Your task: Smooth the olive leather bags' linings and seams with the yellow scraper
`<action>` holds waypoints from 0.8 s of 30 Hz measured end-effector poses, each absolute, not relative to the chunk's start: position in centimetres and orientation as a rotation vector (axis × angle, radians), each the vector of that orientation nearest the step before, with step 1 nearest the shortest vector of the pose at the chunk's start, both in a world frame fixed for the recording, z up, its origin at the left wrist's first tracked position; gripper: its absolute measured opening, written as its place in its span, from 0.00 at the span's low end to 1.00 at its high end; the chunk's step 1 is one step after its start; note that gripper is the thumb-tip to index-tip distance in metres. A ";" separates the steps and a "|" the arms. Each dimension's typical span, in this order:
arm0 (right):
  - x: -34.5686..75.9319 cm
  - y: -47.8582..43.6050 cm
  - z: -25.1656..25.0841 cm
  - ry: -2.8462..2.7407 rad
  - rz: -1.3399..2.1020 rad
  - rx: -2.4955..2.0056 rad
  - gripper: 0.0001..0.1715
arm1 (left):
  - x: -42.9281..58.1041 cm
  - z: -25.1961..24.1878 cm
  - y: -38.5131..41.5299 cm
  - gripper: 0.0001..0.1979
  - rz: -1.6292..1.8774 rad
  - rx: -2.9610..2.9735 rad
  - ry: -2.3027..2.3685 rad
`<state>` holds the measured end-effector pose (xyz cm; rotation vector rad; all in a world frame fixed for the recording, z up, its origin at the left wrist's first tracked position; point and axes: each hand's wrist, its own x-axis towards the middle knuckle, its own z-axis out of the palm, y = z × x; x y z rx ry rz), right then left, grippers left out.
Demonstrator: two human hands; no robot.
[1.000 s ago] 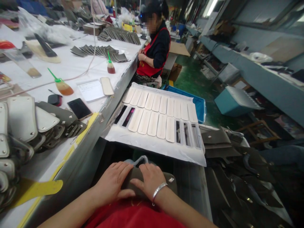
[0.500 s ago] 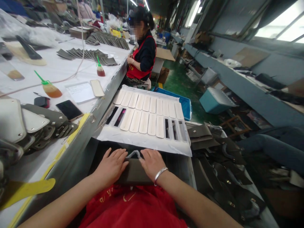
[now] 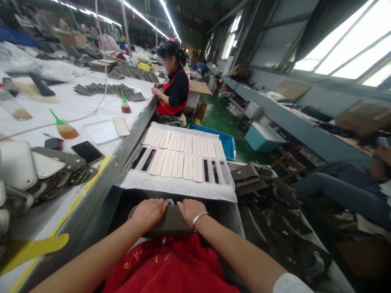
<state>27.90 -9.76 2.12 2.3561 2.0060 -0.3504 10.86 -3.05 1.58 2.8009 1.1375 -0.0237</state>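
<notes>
though in hands [image 3: 150, 212] [image 3: 191, 211], bag [image 3: 172, 221] contents hidden

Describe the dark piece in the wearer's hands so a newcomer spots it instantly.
Find the white rack of pale strips near the middle. Nearer the camera, the left hand and right hand hold the dark piece. Unlike the dark heap at right, it is gripped.
</notes>
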 end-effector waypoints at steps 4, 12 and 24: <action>24.8 -9.4 3.2 2.193 -0.153 2.495 0.25 | 9.8 2.4 -3.0 0.20 0.118 2.819 1.326; 21.9 -7.8 1.6 2.291 -0.517 2.524 0.27 | 8.6 0.7 -2.9 0.19 0.129 2.879 1.297; 30.8 -10.5 0.5 2.485 -0.585 2.768 0.28 | 8.7 -0.1 -0.6 0.23 0.232 2.927 1.220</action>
